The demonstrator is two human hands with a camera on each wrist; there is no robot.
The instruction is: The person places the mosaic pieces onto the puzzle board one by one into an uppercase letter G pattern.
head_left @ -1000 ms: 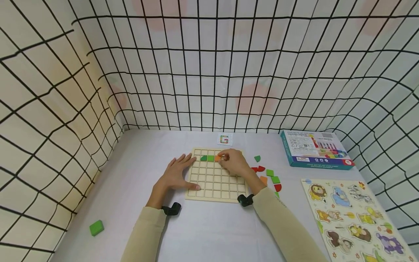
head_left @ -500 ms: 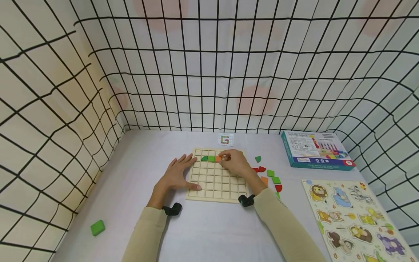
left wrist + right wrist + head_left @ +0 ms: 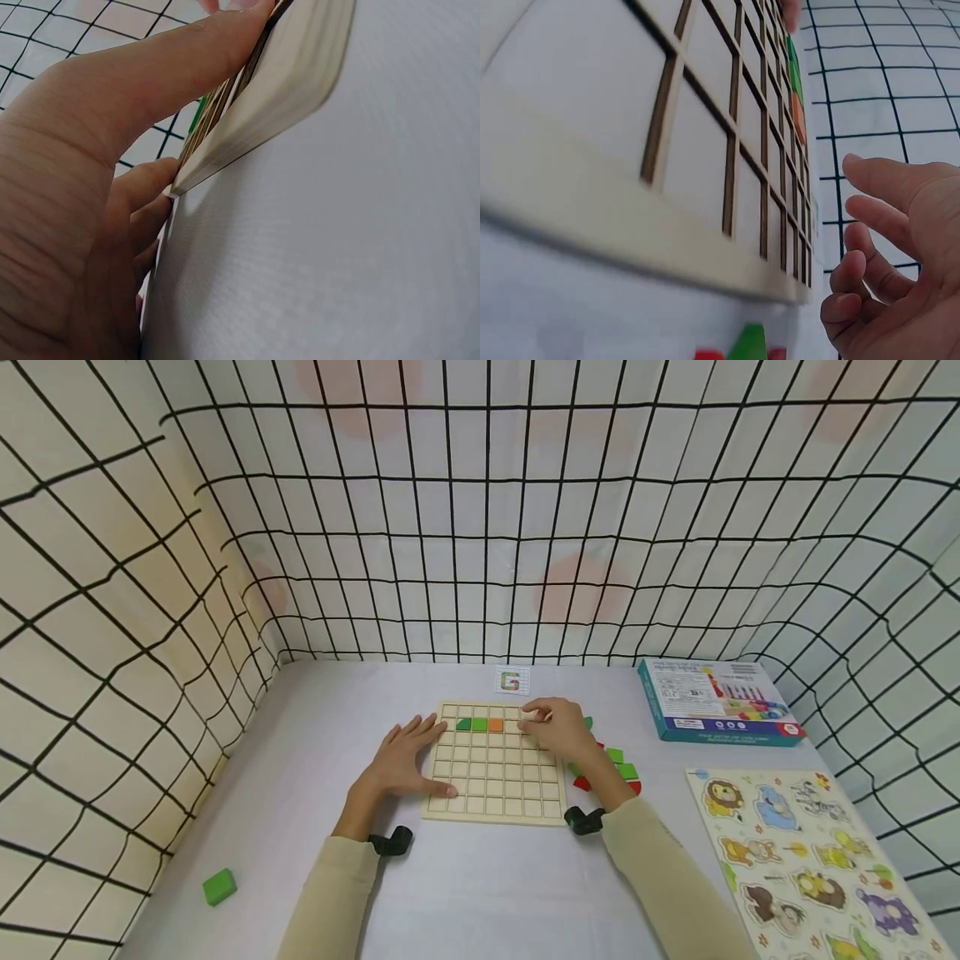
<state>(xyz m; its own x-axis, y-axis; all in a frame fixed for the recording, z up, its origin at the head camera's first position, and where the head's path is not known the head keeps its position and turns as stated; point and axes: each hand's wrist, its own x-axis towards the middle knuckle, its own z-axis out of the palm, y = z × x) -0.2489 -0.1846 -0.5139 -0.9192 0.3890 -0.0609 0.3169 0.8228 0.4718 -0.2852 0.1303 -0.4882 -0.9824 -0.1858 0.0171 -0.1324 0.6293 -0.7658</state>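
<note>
A wooden grid board (image 3: 495, 772) lies flat near the middle of a pale grey table (image 3: 480, 877), its far edge pointing at the back wall. Three tiles sit in its second row from the far edge: two green tiles (image 3: 472, 724) side by side, then an orange tile (image 3: 496, 724) touching them on the right.

The left hand (image 3: 402, 762) rests flat on the table at the board's left edge, fingers straight and spread, thumb lying on the board's near left corner. The left wrist view shows that thumb pressed along the board's rim (image 3: 262, 105). It grips nothing.

The right hand (image 3: 556, 727) hovers over the board's far right corner, just right of the orange tile and apart from it. Its fingers are loosely curled and relaxed, and the right wrist view shows them holding nothing (image 3: 900, 247).

Loose green and red pieces (image 3: 617, 767) lie scattered just right of the board, partly hidden by the right forearm. A small pattern card (image 3: 512, 681) sits just beyond the board's far edge.

Open table stretches on the left and near sides. One green block (image 3: 220, 887) lies alone far to the near left. At the right, a teal box (image 3: 716, 700) and an animal puzzle (image 3: 802, 860) crowd the table edge. Walls of grid-patterned cloth (image 3: 480, 527) close in the left, far and right sides.
</note>
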